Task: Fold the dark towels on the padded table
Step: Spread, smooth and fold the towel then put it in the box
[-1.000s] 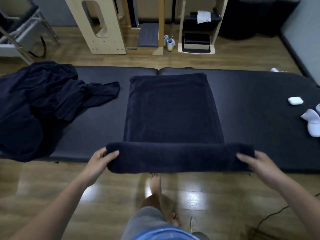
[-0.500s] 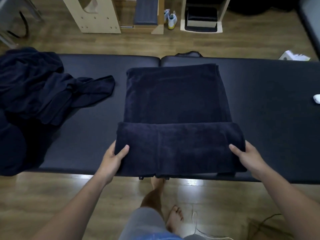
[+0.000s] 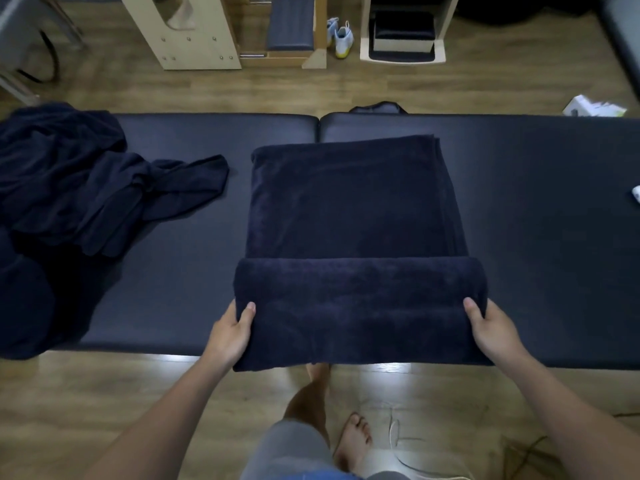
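Observation:
A dark navy towel (image 3: 353, 209) lies flat across the middle of the black padded table (image 3: 540, 209). Its near end is folded back over itself into a thick band (image 3: 356, 306) that overhangs the table's front edge a little. My left hand (image 3: 230, 336) grips the band's left end, thumb on top. My right hand (image 3: 491, 330) grips the right end the same way. A rumpled heap of more dark towels (image 3: 69, 195) lies on the table's left end.
A small white object (image 3: 636, 195) sits at the table's far right edge. Beyond the table stand wooden furniture (image 3: 194, 32), a pair of shoes (image 3: 341, 38) and a white box (image 3: 594, 107) on the wood floor. My bare feet (image 3: 356, 441) and cables are below.
Both hands carried the towel's near end up from the hanging edge and laid it forward on the table as a wider folded band. The camera tilted further down.

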`<state>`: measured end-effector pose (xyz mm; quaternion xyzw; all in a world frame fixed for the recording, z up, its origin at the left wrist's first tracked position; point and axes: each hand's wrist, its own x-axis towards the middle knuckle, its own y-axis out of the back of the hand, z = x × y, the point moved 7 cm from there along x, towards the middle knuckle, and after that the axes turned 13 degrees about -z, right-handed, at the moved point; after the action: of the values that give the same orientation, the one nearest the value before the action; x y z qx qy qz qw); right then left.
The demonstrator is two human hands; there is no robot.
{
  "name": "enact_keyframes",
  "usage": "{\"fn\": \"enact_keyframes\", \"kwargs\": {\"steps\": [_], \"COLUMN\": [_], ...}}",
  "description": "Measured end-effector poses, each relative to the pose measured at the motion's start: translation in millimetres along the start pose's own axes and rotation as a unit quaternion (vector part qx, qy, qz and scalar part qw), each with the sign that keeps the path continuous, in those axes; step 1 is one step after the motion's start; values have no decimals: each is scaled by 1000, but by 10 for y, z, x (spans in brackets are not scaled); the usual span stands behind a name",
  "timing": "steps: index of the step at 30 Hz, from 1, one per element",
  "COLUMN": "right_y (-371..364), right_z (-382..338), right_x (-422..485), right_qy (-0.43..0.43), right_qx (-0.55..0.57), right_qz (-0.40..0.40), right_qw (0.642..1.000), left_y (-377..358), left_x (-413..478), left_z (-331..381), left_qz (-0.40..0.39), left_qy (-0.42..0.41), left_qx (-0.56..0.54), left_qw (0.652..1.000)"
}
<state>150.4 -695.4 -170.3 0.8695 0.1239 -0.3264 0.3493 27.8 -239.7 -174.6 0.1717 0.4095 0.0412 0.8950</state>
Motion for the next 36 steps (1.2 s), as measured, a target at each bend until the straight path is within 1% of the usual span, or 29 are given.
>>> {"fn": "enact_keyframes", "kwargs": {"steps": [2, 3, 5, 6, 8, 9, 10, 11, 13, 14, 16, 17, 18, 20, 21, 22, 23, 24, 26, 28, 29, 30, 32, 34, 36], "right_y": [-45, -47, -38, -21, 23, 47, 77, 114, 193, 229, 252, 218, 137, -110, -196, -235, -234, -208, -105, -5, 42, 97, 223, 349, 449], "right_z": [80, 87, 82, 96, 99, 85, 77, 55, -16, -73, -129, -108, -14, 230, 345, 392, 359, 282, 131, 22, -21, -37, -51, -30, -41], "right_x": [52, 72, 96, 111, 122, 116, 130, 144, 159, 126, 6, -97, -186, -334, -343, -332, -305, -283, -225, -229, -263, -305, -409, -479, -525], "right_qy": [-31, -44, -71, -83, -100, -105, -106, -100, -66, -34, 56, 97, 120, 116, 103, 93, 89, 100, 134, 171, 180, 168, 112, 65, 54], "right_qx": [-19, -14, 26, 57, 100, 108, 110, 108, 69, 33, -36, -74, -126, -275, -340, -376, -380, -370, -355, -337, -322, -303, -260, -215, -175], "right_qz": [-21, -25, -35, -35, -37, -39, -36, -28, -7, 5, 32, 34, 12, -63, -79, -76, -60, -41, -12, -13, -30, -53, -109, -167, -204], "right_qw": [999, 999, 997, 994, 989, 988, 988, 989, 995, 999, 997, 992, 985, 952, 931, 919, 919, 923, 925, 926, 929, 936, 953, 960, 962], "left_y": [4, 32, 92, 107, 122, 145, 168, 198, 231, 200, 92, 29, -21, -74, -83, -72, -40, -3, 72, 149, 190, 228, 269, 308, 326], "left_x": [13, 1, -80, -154, -336, -412, -449, -456, -394, -350, -245, -194, -161, -124, -132, -142, -162, -178, -221, -255, -290, -320, -384, -456, -574], "left_z": [-15, -9, 32, 62, 96, 64, -12, -108, -287, -352, -432, -432, -402, -335, -301, -273, -239, -204, -83, 71, 156, 227, 301, 299, 308], "left_qz": [-2, 10, 51, 66, 70, 63, 52, 47, 46, 27, -7, -10, -3, 21, 31, 40, 48, 52, 38, 18, 10, 4, -25, -71, -119], "left_qy": [22, 26, -1, -41, -151, -195, -220, -226, -212, -197, -174, -170, -165, -161, -164, -175, -190, -209, -241, -269, -284, -295, -300, -278, -236], "left_qx": [19, 31, 48, 49, 58, 88, 145, 228, 415, 473, 532, 551, 559, 553, 538, 516, 493, 473, 464, 457, 441, 423, 379, 329, 273], "left_qw": [1000, 999, 998, 996, 984, 975, 963, 946, 884, 858, 829, 817, 812, 817, 826, 837, 848, 855, 852, 848, 851, 857, 875, 900, 925]}}
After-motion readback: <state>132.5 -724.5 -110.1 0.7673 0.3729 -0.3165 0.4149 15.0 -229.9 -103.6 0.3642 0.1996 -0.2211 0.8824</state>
